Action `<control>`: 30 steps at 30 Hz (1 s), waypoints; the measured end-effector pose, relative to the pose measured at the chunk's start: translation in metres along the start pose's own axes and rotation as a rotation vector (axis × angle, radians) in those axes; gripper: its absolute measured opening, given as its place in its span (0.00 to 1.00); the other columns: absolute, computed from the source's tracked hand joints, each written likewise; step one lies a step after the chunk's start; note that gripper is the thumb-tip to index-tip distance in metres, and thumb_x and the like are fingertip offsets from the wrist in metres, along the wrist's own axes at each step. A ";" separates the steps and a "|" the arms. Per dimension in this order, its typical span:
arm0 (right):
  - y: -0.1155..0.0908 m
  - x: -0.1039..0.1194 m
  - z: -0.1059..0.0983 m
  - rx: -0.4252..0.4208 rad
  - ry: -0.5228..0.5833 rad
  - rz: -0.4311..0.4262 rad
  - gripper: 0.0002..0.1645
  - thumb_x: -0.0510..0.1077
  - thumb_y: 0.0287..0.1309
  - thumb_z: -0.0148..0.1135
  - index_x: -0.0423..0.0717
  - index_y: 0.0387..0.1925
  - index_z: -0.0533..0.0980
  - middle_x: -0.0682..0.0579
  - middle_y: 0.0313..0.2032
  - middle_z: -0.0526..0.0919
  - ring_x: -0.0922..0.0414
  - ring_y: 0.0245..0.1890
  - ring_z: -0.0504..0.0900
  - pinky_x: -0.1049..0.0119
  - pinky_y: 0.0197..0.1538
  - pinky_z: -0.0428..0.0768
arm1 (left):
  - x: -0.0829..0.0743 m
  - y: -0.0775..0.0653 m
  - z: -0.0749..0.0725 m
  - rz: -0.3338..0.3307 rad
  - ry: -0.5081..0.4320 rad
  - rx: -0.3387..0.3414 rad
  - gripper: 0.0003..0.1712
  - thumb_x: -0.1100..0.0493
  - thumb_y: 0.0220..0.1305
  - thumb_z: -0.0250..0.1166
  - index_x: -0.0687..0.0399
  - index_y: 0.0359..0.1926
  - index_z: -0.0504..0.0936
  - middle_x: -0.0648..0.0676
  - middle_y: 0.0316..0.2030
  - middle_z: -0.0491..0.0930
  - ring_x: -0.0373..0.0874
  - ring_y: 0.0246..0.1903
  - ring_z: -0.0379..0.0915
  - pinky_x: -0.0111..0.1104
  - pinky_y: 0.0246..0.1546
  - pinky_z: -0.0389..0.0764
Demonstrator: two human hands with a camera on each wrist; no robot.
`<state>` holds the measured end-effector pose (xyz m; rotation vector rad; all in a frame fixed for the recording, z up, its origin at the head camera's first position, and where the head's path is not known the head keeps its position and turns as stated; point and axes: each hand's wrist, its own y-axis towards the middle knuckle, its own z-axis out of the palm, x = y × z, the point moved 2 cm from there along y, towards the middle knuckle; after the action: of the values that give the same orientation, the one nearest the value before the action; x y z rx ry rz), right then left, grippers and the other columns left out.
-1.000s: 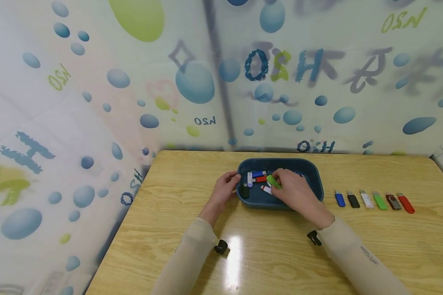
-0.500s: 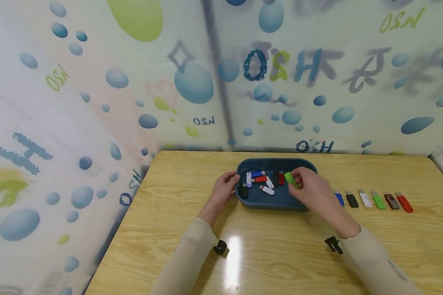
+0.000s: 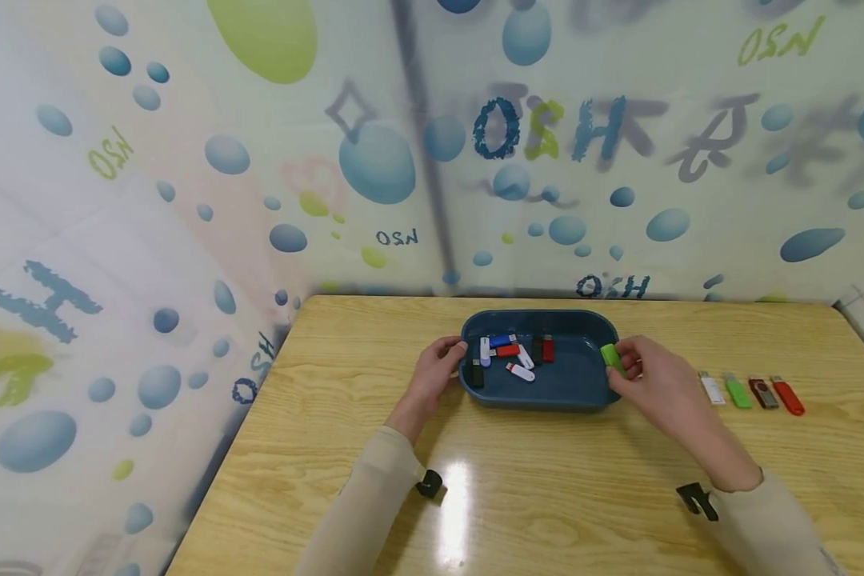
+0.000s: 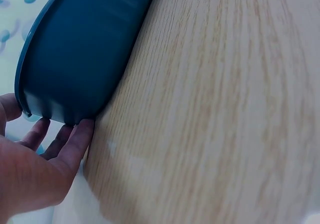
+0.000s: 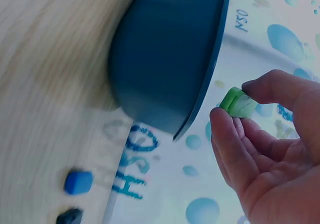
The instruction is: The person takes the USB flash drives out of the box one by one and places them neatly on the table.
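A dark blue plastic bin (image 3: 576,382) stands on the table, with several USB sticks lying in its left half. My left hand (image 3: 432,372) holds the bin's left end, its thumb at the rim and fingers against the outer wall, as the left wrist view shows. My right hand (image 3: 662,392) pinches a green USB stick (image 5: 240,103) between thumb and fingers, raised over the bin's right rim. Among the sticks inside are a red one (image 3: 507,350), a blue one (image 3: 502,340) and a white one (image 3: 522,372).
Right of the bin runs a row of USB sticks: white (image 3: 711,388), another green (image 3: 738,392), a brown-grey swivel one (image 3: 764,394) and red (image 3: 789,396). A blue stick (image 5: 78,182) and a black one (image 5: 70,216) are hidden behind my right hand in the head view.
My right hand has carried the green USB stick rightward, from over the sticks in the bin to its right rim. My left hand has stayed at the bin's left end.
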<state>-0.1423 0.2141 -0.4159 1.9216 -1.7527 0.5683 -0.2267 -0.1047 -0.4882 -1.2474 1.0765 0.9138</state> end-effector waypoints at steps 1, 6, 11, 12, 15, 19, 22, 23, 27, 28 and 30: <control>-0.002 -0.003 -0.001 -0.011 -0.010 -0.002 0.23 0.42 0.65 0.67 0.29 0.54 0.75 0.42 0.40 0.82 0.50 0.37 0.81 0.59 0.36 0.78 | 0.000 0.000 0.000 -0.001 -0.002 0.002 0.28 0.51 0.79 0.57 0.63 0.70 0.71 0.64 0.65 0.74 0.56 0.60 0.75 0.49 0.60 0.80; -0.009 -0.016 -0.006 -0.038 -0.027 0.010 0.24 0.42 0.64 0.67 0.28 0.55 0.75 0.41 0.39 0.82 0.49 0.37 0.82 0.58 0.36 0.79 | -0.001 0.000 0.000 -0.004 -0.010 0.002 0.28 0.51 0.79 0.58 0.63 0.70 0.71 0.63 0.65 0.73 0.56 0.60 0.75 0.49 0.60 0.80; -0.016 -0.028 -0.011 -0.051 -0.005 0.012 0.28 0.41 0.63 0.68 0.27 0.58 0.71 0.41 0.39 0.81 0.48 0.37 0.82 0.59 0.35 0.80 | 0.000 0.000 0.000 -0.009 -0.005 0.001 0.28 0.50 0.79 0.58 0.63 0.70 0.72 0.64 0.65 0.73 0.55 0.60 0.75 0.49 0.60 0.80; -0.017 -0.030 -0.012 -0.059 -0.006 0.003 0.29 0.40 0.63 0.68 0.27 0.59 0.70 0.41 0.38 0.81 0.48 0.36 0.82 0.60 0.33 0.80 | 0.001 0.000 0.000 -0.011 -0.005 0.002 0.28 0.50 0.79 0.58 0.62 0.70 0.72 0.64 0.65 0.73 0.56 0.60 0.75 0.50 0.60 0.80; -0.021 -0.037 -0.016 -0.076 -0.019 -0.017 0.31 0.39 0.62 0.69 0.27 0.61 0.68 0.44 0.36 0.81 0.51 0.33 0.81 0.64 0.30 0.77 | 0.001 0.000 0.000 -0.009 -0.009 0.002 0.28 0.51 0.79 0.58 0.63 0.70 0.71 0.64 0.65 0.73 0.56 0.60 0.75 0.50 0.60 0.80; -0.026 -0.047 -0.019 -0.073 -0.073 -0.019 0.30 0.39 0.63 0.69 0.30 0.61 0.70 0.48 0.33 0.80 0.55 0.30 0.77 0.66 0.27 0.72 | -0.001 0.000 0.000 -0.010 -0.006 0.000 0.28 0.51 0.79 0.58 0.62 0.70 0.72 0.63 0.65 0.73 0.55 0.60 0.75 0.49 0.60 0.80; -0.029 -0.053 -0.020 -0.057 -0.095 -0.008 0.27 0.40 0.64 0.69 0.30 0.58 0.71 0.49 0.31 0.79 0.56 0.27 0.73 0.66 0.26 0.68 | -0.001 -0.001 0.000 -0.013 -0.010 0.002 0.28 0.51 0.79 0.58 0.62 0.70 0.72 0.63 0.64 0.73 0.55 0.60 0.74 0.49 0.61 0.80; -0.030 -0.055 -0.019 -0.048 -0.094 0.000 0.27 0.40 0.64 0.69 0.29 0.58 0.71 0.49 0.31 0.79 0.56 0.27 0.72 0.65 0.25 0.67 | -0.002 -0.002 0.000 -0.013 -0.011 0.003 0.28 0.50 0.79 0.58 0.62 0.70 0.72 0.63 0.64 0.73 0.55 0.60 0.74 0.49 0.61 0.79; -0.034 -0.062 -0.017 0.003 -0.092 0.037 0.27 0.41 0.65 0.67 0.26 0.57 0.71 0.50 0.30 0.78 0.55 0.25 0.70 0.66 0.24 0.65 | -0.001 -0.001 0.000 -0.011 -0.015 0.007 0.28 0.50 0.79 0.58 0.62 0.71 0.71 0.63 0.65 0.73 0.56 0.61 0.74 0.49 0.61 0.79; -0.035 -0.064 -0.016 0.020 -0.093 0.050 0.27 0.41 0.65 0.67 0.26 0.57 0.71 0.50 0.29 0.77 0.55 0.25 0.70 0.66 0.24 0.65 | -0.001 -0.001 0.000 -0.010 -0.013 0.008 0.28 0.50 0.79 0.58 0.63 0.71 0.71 0.63 0.65 0.73 0.56 0.61 0.74 0.49 0.61 0.79; -0.037 -0.068 -0.013 0.042 -0.104 0.064 0.27 0.41 0.65 0.66 0.25 0.56 0.71 0.51 0.29 0.76 0.55 0.23 0.69 0.65 0.23 0.64 | -0.001 -0.001 0.000 -0.008 -0.013 0.011 0.29 0.50 0.79 0.58 0.63 0.71 0.71 0.64 0.65 0.73 0.56 0.61 0.74 0.49 0.60 0.79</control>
<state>-0.1118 0.2786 -0.4483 1.9619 -1.8870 0.5402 -0.2258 -0.1049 -0.4868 -1.2347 1.0644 0.9074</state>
